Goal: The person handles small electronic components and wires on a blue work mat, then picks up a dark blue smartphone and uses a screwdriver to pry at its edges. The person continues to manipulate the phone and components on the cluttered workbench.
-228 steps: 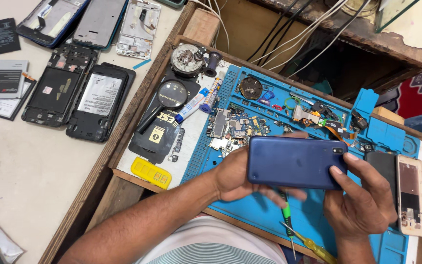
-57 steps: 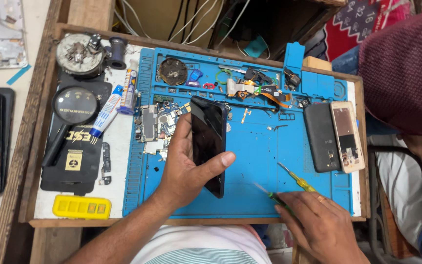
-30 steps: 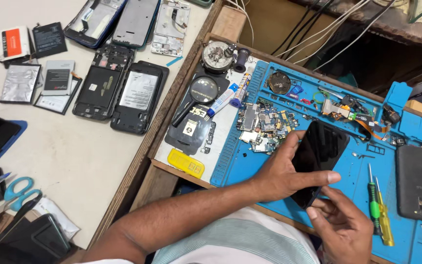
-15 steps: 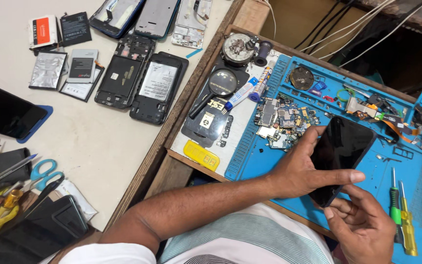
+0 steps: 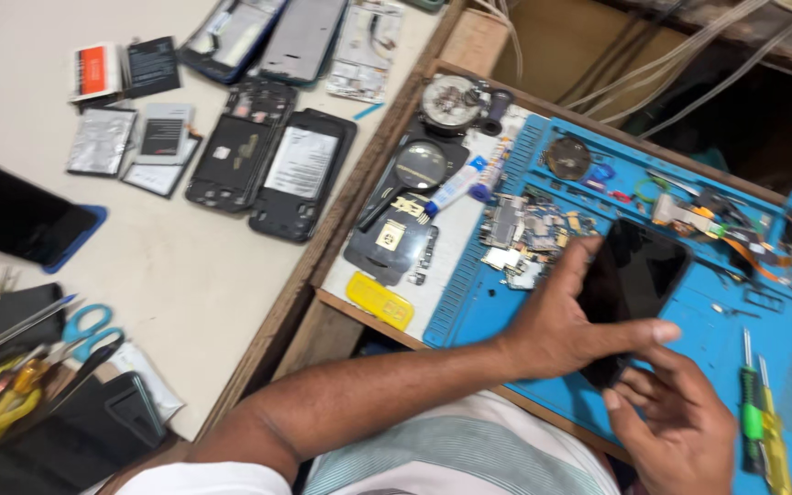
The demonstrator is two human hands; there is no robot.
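Smartphone (image 5: 632, 291), dark screen up, is gripped over the blue repair mat (image 5: 717, 335) by the left hand (image 5: 568, 321), while its lower corner is pinched by the right hand (image 5: 680, 423) (screwdrivers (image 5: 758, 423) nearby); likely inspection, requiring a careful opening grip.

The person's arms are bare to the elbow, both hands (image 5: 588, 321) ungloved and ringless; a pale shirt (image 5: 451, 458) with faint greenish stripes covers the torso.
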